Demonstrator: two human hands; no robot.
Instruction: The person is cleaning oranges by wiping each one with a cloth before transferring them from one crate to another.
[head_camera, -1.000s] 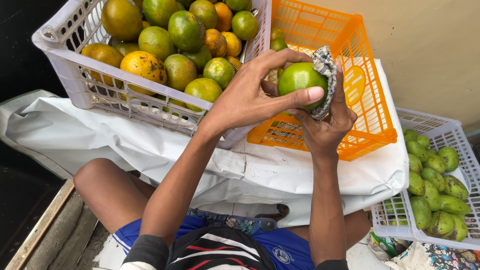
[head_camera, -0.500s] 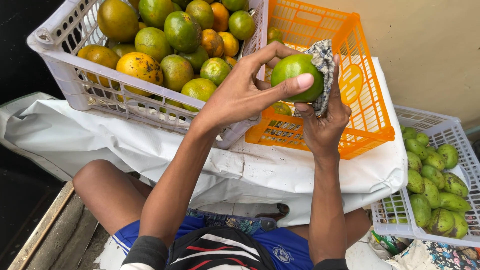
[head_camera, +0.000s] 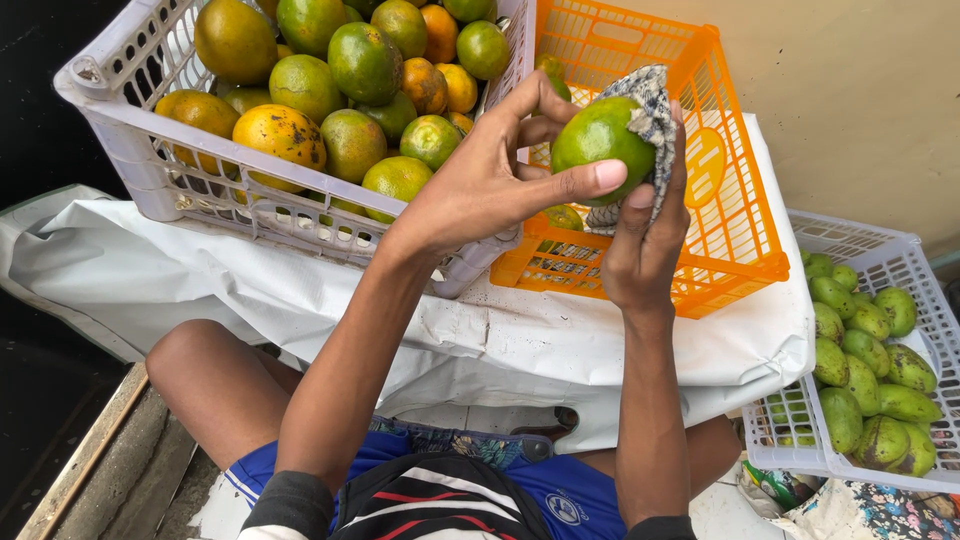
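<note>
Since a second ago my right hand (head_camera: 640, 250) has slid its patterned cloth (head_camera: 652, 115) higher around the green orange (head_camera: 600, 135), which my left hand (head_camera: 480, 185) pinches over the orange crate (head_camera: 740, 200); wiping looks unfinished, with many fruits waiting in the white crate (head_camera: 130, 150).

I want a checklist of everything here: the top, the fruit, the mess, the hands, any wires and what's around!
Surface: white sheet under two crates.
Job's things: green orange; patterned cloth pressed on it.
Clutter: white crate of green and orange fruit; orange crate, nearly empty.
Grippers: left hand holds the orange; right hand holds the cloth.
Cables: nothing seen.
Surroundings: beige wall; basket of green mangoes.
</note>
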